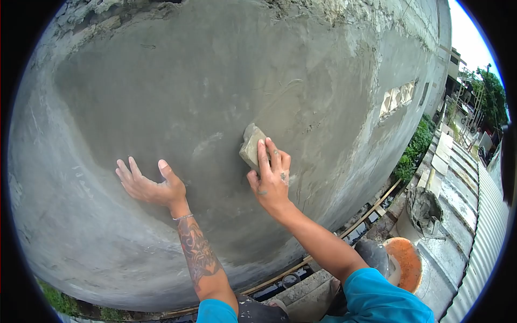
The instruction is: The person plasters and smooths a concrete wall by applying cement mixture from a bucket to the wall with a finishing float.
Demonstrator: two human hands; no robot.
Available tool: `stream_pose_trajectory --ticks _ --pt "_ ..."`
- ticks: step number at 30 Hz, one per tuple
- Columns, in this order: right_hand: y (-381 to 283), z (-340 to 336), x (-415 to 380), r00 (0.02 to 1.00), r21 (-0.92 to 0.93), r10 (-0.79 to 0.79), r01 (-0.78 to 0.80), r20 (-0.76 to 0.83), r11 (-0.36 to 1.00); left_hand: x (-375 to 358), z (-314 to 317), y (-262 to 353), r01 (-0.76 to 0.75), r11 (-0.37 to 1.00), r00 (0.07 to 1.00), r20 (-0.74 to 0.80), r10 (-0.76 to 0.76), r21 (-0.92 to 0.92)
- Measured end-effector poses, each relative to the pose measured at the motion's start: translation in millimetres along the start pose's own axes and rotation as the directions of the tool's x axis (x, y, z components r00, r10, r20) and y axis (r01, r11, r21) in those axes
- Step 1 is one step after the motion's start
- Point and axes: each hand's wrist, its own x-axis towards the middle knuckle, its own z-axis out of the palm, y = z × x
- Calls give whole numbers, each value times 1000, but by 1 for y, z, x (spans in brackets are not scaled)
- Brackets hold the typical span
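A grey block (251, 149) rests against damp plaster (161, 91) near the middle of a curved-looking wall (48, 215), clasped by the bent fingers of the right hand (273, 182). The left hand (155, 187), spread wide, holds nothing; whether it touches the plaster, I cannot tell. Smooth surface stretches between and above both hands to a rough upper edge (102, 24). Rightward, a vent opening (397, 99) interrupts it; corrugated sheeting (493, 199) lies beyond.

We wear bright blue short sleeves (377, 296) and dark, pale-flecked trousers (258, 311). A thin, pale bracelet (183, 217) circles our left wrist (179, 208), a large patterned tattoo (199, 250) covers much of that forearm (205, 269), and greyish smears (283, 176) mark the back of our right hand (272, 184).
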Motion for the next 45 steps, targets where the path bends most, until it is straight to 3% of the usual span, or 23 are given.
stream_pose_trajectory --ticks 4,5,6,9,13,16,18,21,24,28,30,33,35,37,40,44,45 --pt "5 -12 -12 1000 171 -22 22 4 985 -2 -3 -1 12 1000 1000 26 -12 -22" --pt "14 -18 3 993 136 -25 41 -114 990 -1 -4 -1 7 999 1000 26 -6 -35" --pt "20 -21 27 969 67 30 -14 -246 998 0 -4 1 14 999 1000 3 -14 -52" --pt "23 -21 85 947 142 198 -166 -254 976 0 -6 4 18 999 1000 14 -17 -36" --pt "3 -2 53 982 -61 -76 66 -174 996 1 -2 4 12 1000 1000 2 -11 -29" --pt "22 -17 15 965 47 -251 248 82 968 -2 -5 4 30 999 999 44 -29 -19" --pt "33 -33 37 986 37 -85 91 -146 995 0 -6 2 27 999 998 52 -26 -25" --pt "40 -46 106 896 123 206 -171 -394 978 0 -7 2 14 1000 999 48 -13 -25" --pt "17 -20 116 935 43 121 -113 -334 993 -1 -5 4 21 1000 999 41 -22 5" --pt "-10 -6 67 979 -93 -185 176 -92 980 -2 -10 6 29 999 999 43 -28 -13" --pt "12 -19 55 931 -90 -361 365 64 927 1 -6 4 32 999 999 30 -31 -33" --pt "45 -42 42 831 24 -494 505 257 863 1 -8 5 40 998 999 35 -38 -49" --pt "42 -52 86 893 -107 -446 438 -63 893 2 -8 7 44 998 998 38 -42 -50" --pt "27 -46 126 899 -146 -392 369 -195 918 2 -7 6 47 997 998 49 -44 -54" --pt "19 -12 110 837 -305 -534 483 -114 821 1 -5 4 37 999 999 37 -36 -28" --pt "51 -20 19 756 -145 -592 642 278 752 1 -8 4 37 998 998 52 -35 -44" --pt "56 -25 13 771 -92 -566 612 293 785 1 -8 3 38 998 998 54 -36 -43"
